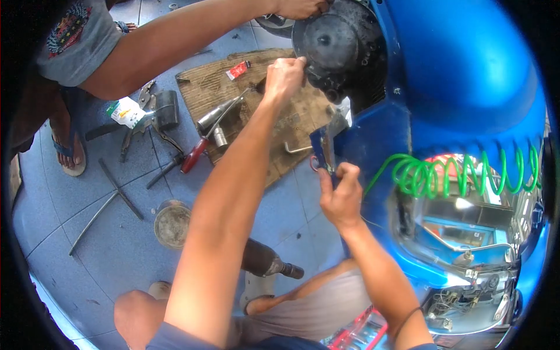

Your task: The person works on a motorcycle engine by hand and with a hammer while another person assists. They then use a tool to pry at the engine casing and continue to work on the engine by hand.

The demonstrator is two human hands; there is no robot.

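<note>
My left hand (284, 80) is closed at the lower left edge of a round, dark metal cover (324, 42), with thumb and fingertips right at its rim. Another person's hand (300, 7) rests on the top of the same cover. Lower and to the right, my right hand (343, 198) is closed, thumb pointing up, around the bottom of a flat blue and silver piece (324, 149); I cannot tell its kind. It overlaps the blue body panel (373, 137) of a vehicle. Below my left wrist, a red-handled screwdriver (193, 156) leans by metal sockets (217, 116).
Cardboard (256, 169) lies on blue tiles, bearing a small red packet (238, 70) and a hex key (297, 149). A hammer (166, 109) and pliers are at left. A metal tin (172, 224) and dark bottle (262, 258) stand near my left arm. A green coiled hose (431, 172) crosses the right.
</note>
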